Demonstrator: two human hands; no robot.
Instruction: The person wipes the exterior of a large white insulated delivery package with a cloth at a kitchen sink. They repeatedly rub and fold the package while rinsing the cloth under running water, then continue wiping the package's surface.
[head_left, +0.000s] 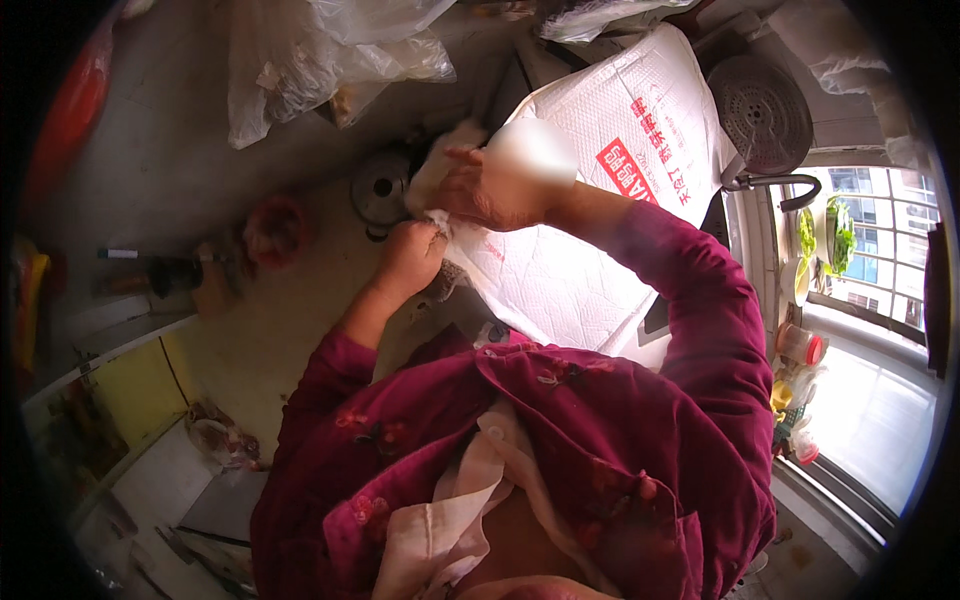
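A large white quilted plastic bag (585, 285) with red printing spreads out in front of my body, its lower part near my chest. My left hand (415, 255) is closed on the bag's gathered left edge. Just above it, my right hand (491, 187) is at the same edge, thumb side partly covered by a pale blur, with some fingers bent. Whether it grips the bag or a whitish cloth-like piece (442, 161) beyond it, I cannot tell. Both arms wear maroon sleeves.
Clear plastic bags (330, 60) hang at the upper left. A round perforated metal steamer plate (757, 112) and a curved faucet (799, 191) are at the right, near a barred window with green leaves (840, 232) and jars (799, 343). A metal lid (381, 187) lies left of my hands.
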